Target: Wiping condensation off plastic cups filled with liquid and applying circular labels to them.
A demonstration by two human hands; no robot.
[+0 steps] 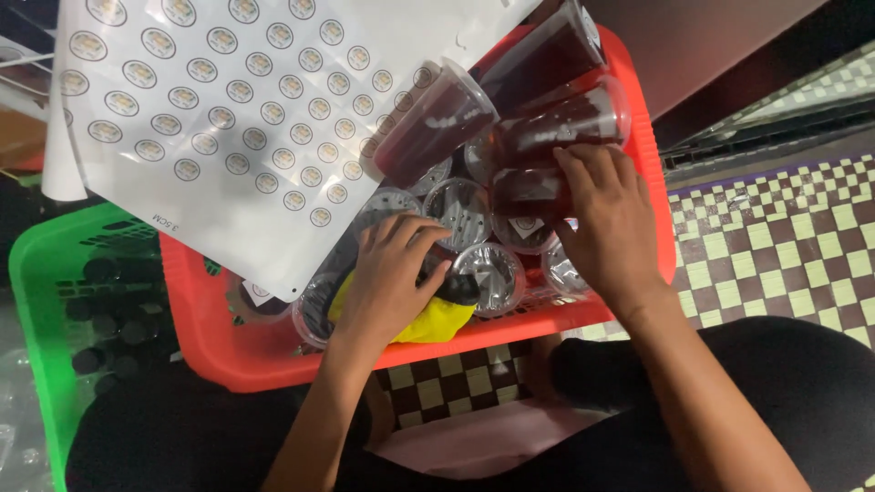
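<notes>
Far left of the hands: green plastic crate (41,273), slatted, with dark round caps inside. Above the left hand, a glossy white sticker sheet (219,128) with rows of small round labels lies over the red plastic basket (273,355), ribbed rim. Left hand (390,273) lies palm down, fingers spread and not clenched, on a black lid beside a crumpled yellow cloth (437,321). Between the hands: clear round cup lids (492,273), shiny, upright cups. Right hand (606,223) grips a clear plastic cup of dark red drink (533,191), tilted on its side; more such cups (437,123) are stacked just above. Right of it: checkered floor (775,246).
</notes>
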